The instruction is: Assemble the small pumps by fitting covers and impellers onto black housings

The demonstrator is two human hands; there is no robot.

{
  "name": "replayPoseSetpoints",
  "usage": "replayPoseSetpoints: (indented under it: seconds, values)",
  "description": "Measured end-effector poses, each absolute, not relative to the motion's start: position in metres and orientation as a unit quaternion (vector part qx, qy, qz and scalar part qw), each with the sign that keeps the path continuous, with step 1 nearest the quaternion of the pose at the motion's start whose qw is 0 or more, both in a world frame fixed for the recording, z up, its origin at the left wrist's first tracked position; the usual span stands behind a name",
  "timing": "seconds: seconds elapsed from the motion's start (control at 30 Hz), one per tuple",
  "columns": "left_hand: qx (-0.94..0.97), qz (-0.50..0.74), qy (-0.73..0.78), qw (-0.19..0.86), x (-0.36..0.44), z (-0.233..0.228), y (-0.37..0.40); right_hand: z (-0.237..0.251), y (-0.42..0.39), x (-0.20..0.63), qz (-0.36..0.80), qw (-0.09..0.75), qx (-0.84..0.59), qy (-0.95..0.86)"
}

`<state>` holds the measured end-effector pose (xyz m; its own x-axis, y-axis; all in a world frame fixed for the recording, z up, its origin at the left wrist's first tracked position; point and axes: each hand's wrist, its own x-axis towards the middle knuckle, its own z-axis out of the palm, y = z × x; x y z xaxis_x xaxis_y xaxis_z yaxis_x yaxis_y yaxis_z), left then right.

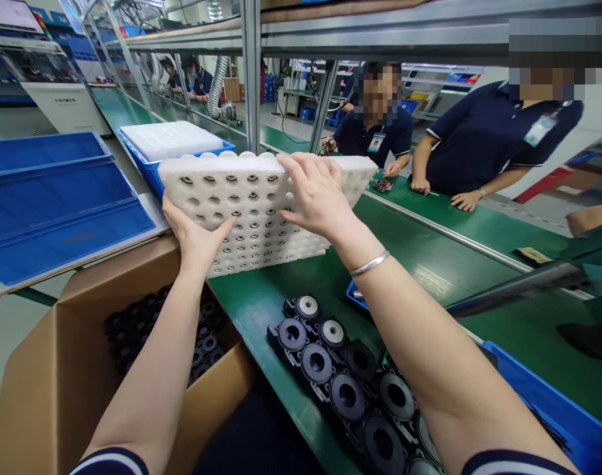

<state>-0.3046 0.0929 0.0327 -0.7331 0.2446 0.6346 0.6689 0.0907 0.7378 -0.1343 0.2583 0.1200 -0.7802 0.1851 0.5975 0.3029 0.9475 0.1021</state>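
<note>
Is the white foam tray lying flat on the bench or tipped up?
Tipped up. The white foam tray stands on its lower edge on the green bench, its holed face toward the camera, held by the left hand and right hand.

Bright even overhead light on my bench, soft shadows; glare streak on green belt (429, 264); edges bowed, faces pixelated.

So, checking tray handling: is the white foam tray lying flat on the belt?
No, both hands hold the foam tray tilted up.

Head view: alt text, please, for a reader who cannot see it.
Left hand and right hand hold a white perforated foam tray tilted above a green workbench, with black round ring-shaped parts below and an open cardboard box at left.
</note>
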Motion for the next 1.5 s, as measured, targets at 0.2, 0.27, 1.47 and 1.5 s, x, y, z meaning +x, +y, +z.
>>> replayPoseSetpoints:
  seconds: [0.2,0.27,1.47,1.5]
  values:
    - [-0.227,-0.587,-0.746,0.216,-0.295,0.036,0.113,0.105,0.244,-0.148,-0.115,0.33,-0.192,-0.917]
    - [-0.209,-0.583,-0.746,0.245,-0.29,0.039,0.119,0.103,0.241,-0.152,-0.116,0.332,-0.201,-0.914]
    - [-0.26,-0.563,-0.731,0.284,-0.292,0.023,0.113,0.092,0.244,-0.132,-0.13,0.151,-0.263,-0.944]
    - [-0.265,-0.563,-0.727,0.291,-0.292,0.022,0.113,0.097,0.245,-0.134,-0.138,0.143,-0.252,-0.947]
